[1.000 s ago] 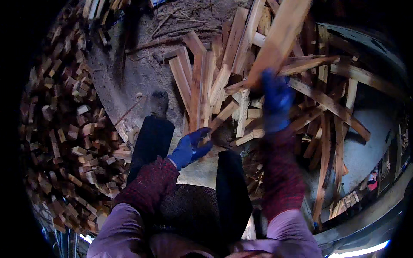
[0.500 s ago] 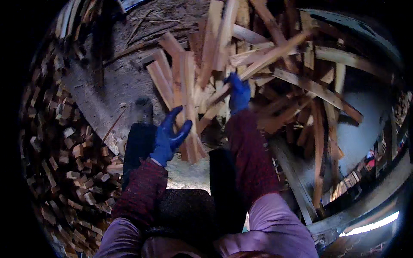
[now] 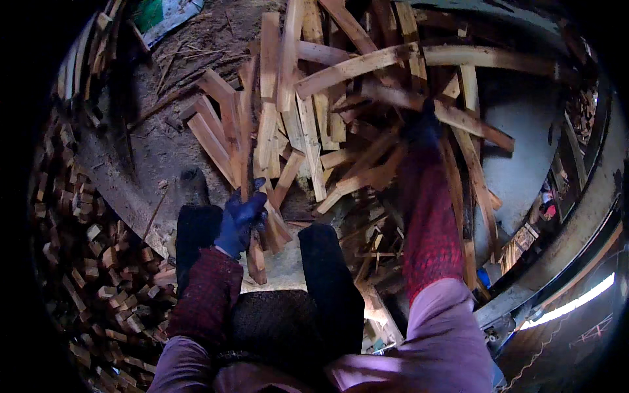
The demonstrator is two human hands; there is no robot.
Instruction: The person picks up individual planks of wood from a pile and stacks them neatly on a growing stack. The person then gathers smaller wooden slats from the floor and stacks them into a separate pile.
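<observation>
While the narrow wood strip point(image 3: 246, 141) stands upright w/ its lower part gripped in the left hand point(image 3: 239, 219), fingers closed round it, the right hand point(image 3: 422, 128) reaches into the plank pile point(image 3: 341, 98), fingers' state unclear.

left glove point(image 3: 240, 219): bright blue
right glove point(image 3: 422, 128): dark blue, in shadow
cuffs point(image 3: 429, 216): dark red knit, finely speckled
sleeves point(image 3: 436, 344): pale lilac, plain
trousers point(image 3: 327, 281): black
planks point(image 3: 308, 111): pale tan to orange-brown, with darker grain streaks
stick point(image 3: 244, 141): reddish brown
offcuts point(image 3: 85, 249): mixed tan, rust and dark brown, a patchwork of small ends
ground point(image 3: 157, 147): grey-brown, dusty
sawdust point(image 3: 282, 259): pale cream
sheet point(image 3: 167, 13): green and white
wall point(image 3: 524, 157): light blue-grey
</observation>
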